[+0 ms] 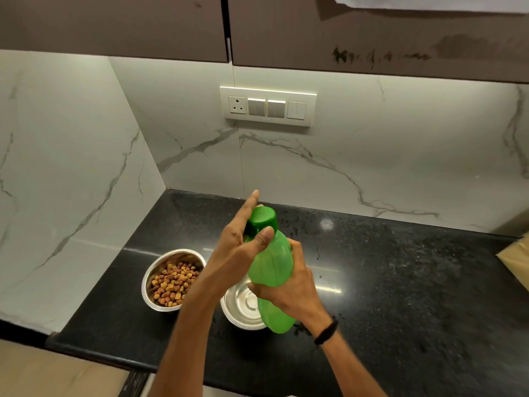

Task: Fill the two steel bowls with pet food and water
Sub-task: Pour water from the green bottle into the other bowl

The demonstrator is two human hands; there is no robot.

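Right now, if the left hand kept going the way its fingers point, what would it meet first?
Probably nothing soon: the left hand, at the bottle's cap, points up and away toward the marble wall. Depth is unclear.

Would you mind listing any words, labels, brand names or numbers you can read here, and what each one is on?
None can be read.
Green bottle and its cap: no print visible.
Switch panel: a tiny mark under the switches, too small to read.
Upper cabinet: dark scuffs, not lettering.

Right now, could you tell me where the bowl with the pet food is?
The food bowl sits on the black counter near the left wall, beside the empty steel bowl.
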